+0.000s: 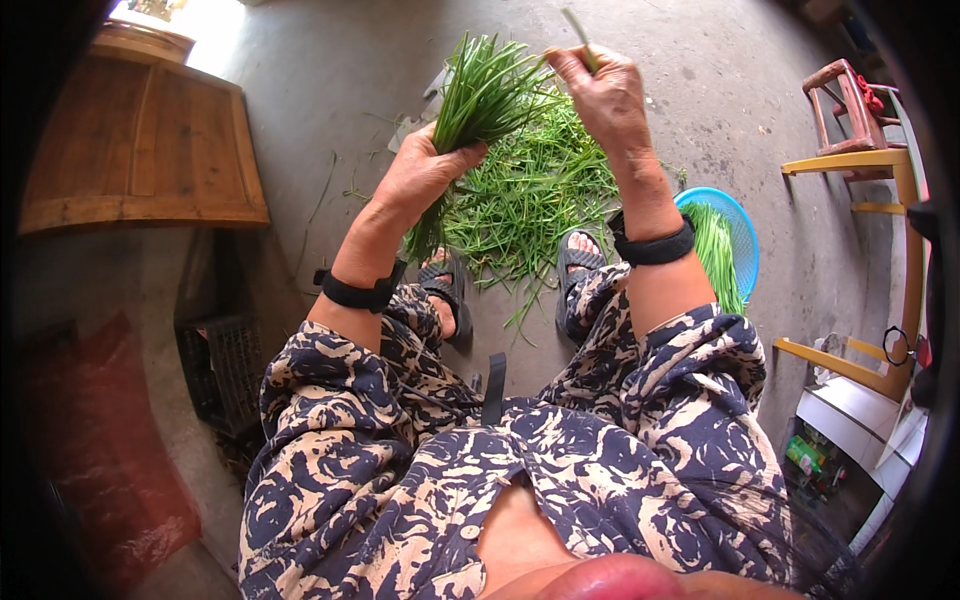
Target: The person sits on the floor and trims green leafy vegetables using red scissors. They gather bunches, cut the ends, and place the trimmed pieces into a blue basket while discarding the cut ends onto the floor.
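My left hand [431, 165] is closed around a thick bunch of long green chives [480, 105], their tips fanned toward the upper right. Up and to the right, my right hand [604, 82] pinches a thin greenish strip [579, 31], apparently a single leaf, slightly blurred. Its fingertips are beside the tips of the bunch; whether they touch cannot be told. Below both hands, a wide heap of loose chives [532, 195] covers the floor in front of my sandals. A blue plastic basket [742, 225] stands beyond my right forearm, with aligned chives [712, 255] lying in it.
At the left is a wooden cabinet [142, 142], with a dark plastic crate [225, 367] and a red sheet [112, 465] nearer me. A reddish wooden stool [847, 112] and a yellow wooden frame [911, 262] stand along the right side. Stray leaves lie on the concrete floor [337, 60].
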The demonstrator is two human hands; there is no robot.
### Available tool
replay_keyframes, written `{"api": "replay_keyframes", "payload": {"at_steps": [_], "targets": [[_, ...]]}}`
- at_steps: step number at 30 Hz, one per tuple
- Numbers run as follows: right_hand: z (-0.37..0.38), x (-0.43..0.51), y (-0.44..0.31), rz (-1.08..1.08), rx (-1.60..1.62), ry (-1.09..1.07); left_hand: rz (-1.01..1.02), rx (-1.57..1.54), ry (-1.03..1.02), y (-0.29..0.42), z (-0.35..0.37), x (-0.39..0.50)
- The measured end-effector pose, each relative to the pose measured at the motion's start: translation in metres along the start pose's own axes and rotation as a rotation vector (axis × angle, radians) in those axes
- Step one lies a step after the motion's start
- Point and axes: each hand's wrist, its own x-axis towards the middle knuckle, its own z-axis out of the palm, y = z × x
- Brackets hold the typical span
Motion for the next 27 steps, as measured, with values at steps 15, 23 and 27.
{"api": "replay_keyframes", "payload": {"at_steps": [15,23,27], "targets": [[-0.009,0.008,0.016,0.081,0.02,0.088,-0.094,-0.148,0.295,-0.002,-0.052,0.007],[-0.012,0.006,-0.012,0.354,0.485,-0.163,-0.043,-0.302,0.269,0.02,-0.058,0.007],[-0.006,0.001,-0.021,0.272,0.574,-0.018,-0.036,-0.549,0.127,0.028,-0.049,0.003]]}}
